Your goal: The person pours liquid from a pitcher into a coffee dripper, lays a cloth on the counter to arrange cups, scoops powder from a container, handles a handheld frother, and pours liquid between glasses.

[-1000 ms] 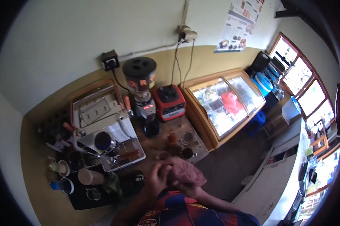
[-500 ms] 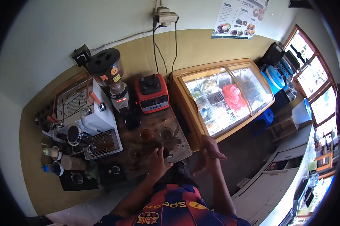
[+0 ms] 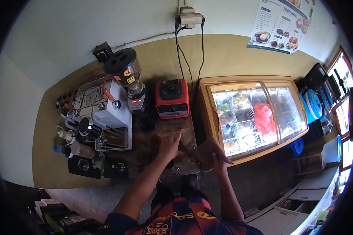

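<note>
My left hand [image 3: 170, 147] reaches over the dark wooden table [image 3: 186, 127], fingers stretched forward and thumb apart. It looks to hold nothing, though its far side is partly hidden. Just left of the fingers stands a small glass [image 3: 155, 140] with dark reddish contents. Below my left hand, by the table's front edge, a small dark cup [image 3: 175, 167] shows partly. At the table's right corner my right hand [image 3: 218, 162] is closed on a brown cloth [image 3: 206, 150], which hangs over the corner and looks blurred.
A red blender base [image 3: 171, 105] and a coffee grinder [image 3: 135, 96] stand behind the glasses. An espresso machine [image 3: 121, 111] is on the left, with jugs and bottles beside it. A glass-topped freezer [image 3: 215, 135] stands right of the table. Cables hang from a wall socket [image 3: 190, 18].
My left hand has left the small dark cup near the front edge and moved farther back over the table. My right hand has shifted with the cloth to the table corner. The view has turned left.
</note>
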Tool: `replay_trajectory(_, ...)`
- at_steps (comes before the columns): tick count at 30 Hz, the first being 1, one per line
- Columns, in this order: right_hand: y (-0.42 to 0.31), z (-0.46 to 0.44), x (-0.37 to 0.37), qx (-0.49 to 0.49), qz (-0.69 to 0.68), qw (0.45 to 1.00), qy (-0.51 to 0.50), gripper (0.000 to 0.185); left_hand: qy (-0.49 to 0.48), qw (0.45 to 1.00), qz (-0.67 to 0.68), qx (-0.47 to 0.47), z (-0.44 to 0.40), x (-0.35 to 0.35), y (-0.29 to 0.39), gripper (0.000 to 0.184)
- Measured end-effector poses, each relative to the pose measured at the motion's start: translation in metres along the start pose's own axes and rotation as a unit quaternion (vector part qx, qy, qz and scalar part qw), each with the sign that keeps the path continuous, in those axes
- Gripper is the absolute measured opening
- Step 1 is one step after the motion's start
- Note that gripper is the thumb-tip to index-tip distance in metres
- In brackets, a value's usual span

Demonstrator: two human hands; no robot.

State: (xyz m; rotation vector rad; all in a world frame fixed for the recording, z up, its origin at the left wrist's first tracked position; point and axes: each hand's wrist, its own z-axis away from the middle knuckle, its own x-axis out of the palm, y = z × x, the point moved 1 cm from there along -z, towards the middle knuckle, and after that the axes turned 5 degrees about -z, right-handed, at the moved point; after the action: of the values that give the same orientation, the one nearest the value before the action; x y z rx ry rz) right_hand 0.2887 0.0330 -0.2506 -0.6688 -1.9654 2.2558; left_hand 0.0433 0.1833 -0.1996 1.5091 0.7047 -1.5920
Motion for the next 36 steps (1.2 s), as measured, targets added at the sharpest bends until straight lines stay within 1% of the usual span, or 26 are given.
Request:
replay_trajectory(1,0.002,0.006,-0.004,0.026,-0.004,1.000,-0.004,0.052,-0.054,0.998,-0.010,-0.011,-0.009,0.000,-0.001,0.092)
replay_trajectory(3,0.002,0.018,-0.012,0.075,-0.024,0.997,-0.001,0.055,-0.087,0.996,0.001,-0.005,-0.017,-0.001,-0.003,0.084)
replay_trajectory(4,0.001,0.024,-0.014,0.076,-0.037,0.996,0.007,0.055,-0.106,0.994,0.006,-0.001,-0.018,-0.001,-0.005,0.080)
replay_trajectory(6,-0.003,0.033,-0.014,0.080,-0.061,0.995,0.022,0.056,-0.054,0.998,0.028,0.017,-0.018,-0.001,-0.012,0.077)
replay_trajectory(7,-0.007,0.030,-0.010,0.050,-0.082,0.995,0.024,0.056,-0.028,0.998,0.039,0.027,-0.020,-0.003,-0.016,0.075)
replay_trajectory(9,-0.014,0.020,-0.006,-0.010,-0.123,0.992,0.025,0.055,-0.014,1.000,0.017,0.018,-0.027,-0.008,-0.023,0.074)
replay_trajectory(11,0.010,0.002,0.005,0.026,-0.082,0.996,-0.023,0.053,-0.010,1.000,-0.017,0.007,-0.036,-0.015,-0.027,0.074)
replay_trajectory(12,0.010,-0.004,0.008,0.012,-0.053,0.998,-0.041,0.052,-0.014,1.000,-0.021,-0.004,-0.043,-0.016,-0.031,0.074)
replay_trajectory(13,0.002,-0.011,0.012,-0.002,-0.024,0.998,-0.058,0.051,-0.019,0.999,-0.024,-0.015,-0.050,-0.016,-0.035,0.074)
replay_trajectory(14,-0.008,-0.018,0.016,-0.048,0.013,0.997,-0.065,0.050,-0.024,0.999,-0.028,-0.026,-0.056,-0.016,-0.040,0.074)
replay_trajectory(16,-0.020,-0.027,0.029,-0.109,0.037,0.991,-0.064,0.049,-0.047,0.997,-0.035,-0.042,-0.068,-0.019,-0.046,0.074)
replay_trajectory(18,-0.020,-0.034,0.041,-0.138,0.010,0.989,-0.046,0.048,-0.060,0.996,-0.037,-0.052,-0.075,-0.020,-0.051,0.073)
replay_trajectory(21,-0.022,-0.028,0.045,-0.056,-0.021,0.996,-0.062,0.056,-0.062,0.996,-0.027,-0.054,-0.078,-0.015,-0.058,0.072)
replay_trajectory(23,-0.007,-0.024,0.048,-0.075,-0.047,0.994,-0.062,0.050,-0.053,0.997,-0.015,-0.054,-0.078,-0.015,-0.060,0.071)
replay_trajectory(24,-0.001,-0.021,0.048,-0.084,-0.060,0.993,-0.061,0.047,-0.051,0.997,-0.011,-0.050,-0.078,-0.013,-0.061,0.075)
replay_trajectory(26,0.010,-0.011,0.045,-0.069,-0.068,0.994,-0.056,0.050,-0.046,0.998,-0.004,-0.043,-0.078,-0.011,-0.062,0.082)
replay_trajectory(29,0.011,0.004,0.039,-0.007,-0.066,0.997,-0.039,0.055,0.026,1.000,0.008,-0.014,-0.067,-0.008,-0.065,0.097)
replay_trajectory(32,0.007,0.013,0.031,0.033,-0.068,0.997,-0.025,0.059,0.034,0.993,0.100,-0.045,-0.039,-0.041,-0.071,0.106)
replay_trajectory(35,0.008,0.017,0.025,0.052,-0.066,0.996,-0.013,0.062,-0.041,0.990,-0.047,-0.126,0.010,-0.050,-0.076,0.101)
replay_trajectory(36,0.012,0.019,0.022,0.057,-0.062,0.996,-0.009,0.062,-0.050,0.991,-0.019,-0.123,0.018,-0.043,-0.083,0.097)
